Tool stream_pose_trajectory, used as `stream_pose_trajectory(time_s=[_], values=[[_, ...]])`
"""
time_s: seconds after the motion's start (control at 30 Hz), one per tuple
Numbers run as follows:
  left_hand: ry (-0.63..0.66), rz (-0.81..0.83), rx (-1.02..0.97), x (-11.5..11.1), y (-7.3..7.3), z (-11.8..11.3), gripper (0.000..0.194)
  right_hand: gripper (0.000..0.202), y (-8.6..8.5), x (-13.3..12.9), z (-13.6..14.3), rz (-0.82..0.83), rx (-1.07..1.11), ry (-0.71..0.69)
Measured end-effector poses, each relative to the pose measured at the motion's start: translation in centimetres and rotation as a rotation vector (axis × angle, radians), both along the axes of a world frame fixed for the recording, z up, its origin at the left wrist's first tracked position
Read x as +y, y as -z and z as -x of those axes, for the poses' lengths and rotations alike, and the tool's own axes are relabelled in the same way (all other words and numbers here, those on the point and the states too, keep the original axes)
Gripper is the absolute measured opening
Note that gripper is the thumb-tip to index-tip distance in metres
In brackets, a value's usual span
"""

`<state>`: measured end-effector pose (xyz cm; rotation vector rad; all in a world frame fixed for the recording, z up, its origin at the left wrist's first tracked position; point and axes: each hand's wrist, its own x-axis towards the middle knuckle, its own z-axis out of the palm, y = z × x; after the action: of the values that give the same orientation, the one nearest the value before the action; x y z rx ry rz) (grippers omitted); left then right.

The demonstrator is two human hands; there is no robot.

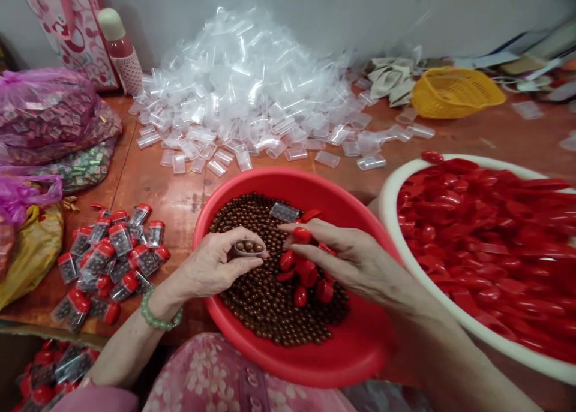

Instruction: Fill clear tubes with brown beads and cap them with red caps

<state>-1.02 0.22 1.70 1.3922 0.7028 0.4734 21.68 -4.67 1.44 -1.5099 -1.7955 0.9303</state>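
Observation:
My left hand (pixel 216 262) is closed around a small clear plastic case (pixel 250 253), its open end facing me, with brown balls showing inside. Over the red basin (pixel 346 199), my right hand (pixel 353 256) pinches a red cap (pixel 302 235) between its fingers. Several loose red caps (pixel 308 274) lie beneath that hand, on top of the brown balls (pixel 270 316) heaped in the basin. Another clear case (pixel 284 211) rests on the balls near the basin's far side, and it looks filled.
A white tub (pixel 389 196) heaped with red caps stands at the right. Clear empty cases (pixel 252 88) are piled at the back. Capped, filled cases (pixel 121 238) lie at the left. Beyond are purple bags (pixel 49 106), a bottle (pixel 119 46) and a yellow basket (pixel 454 94).

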Motion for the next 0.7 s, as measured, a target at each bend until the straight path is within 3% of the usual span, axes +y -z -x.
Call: stream_pose_trajectory(time_s=[0.1,0.27,0.4,0.53,0.7], values=[[-0.067,0.055,0.022,-0.2,0.1,-0.3,0.016,0.025,-1.5,-0.3,1.0,0.061,0.322,0.205],[-0.104,0.268,-0.088,-0.5,0.1,-0.5,0.024,0.011,-1.8,-0.4,2.7,-0.091,0.565,0.385],[-0.188,0.373,-0.194,-0.7,0.8,-0.6,0.041,0.008,-1.1,-0.4,3.5,-0.176,0.473,0.280],[-0.242,0.369,-0.210,-0.6,1.5,-0.8,0.042,0.008,-0.7,-1.0,4.0,-0.178,0.399,0.151],[-0.220,0.343,-0.136,-0.6,1.4,-1.2,0.033,0.016,-0.3,-1.5,4.7,-0.123,0.364,0.206]])
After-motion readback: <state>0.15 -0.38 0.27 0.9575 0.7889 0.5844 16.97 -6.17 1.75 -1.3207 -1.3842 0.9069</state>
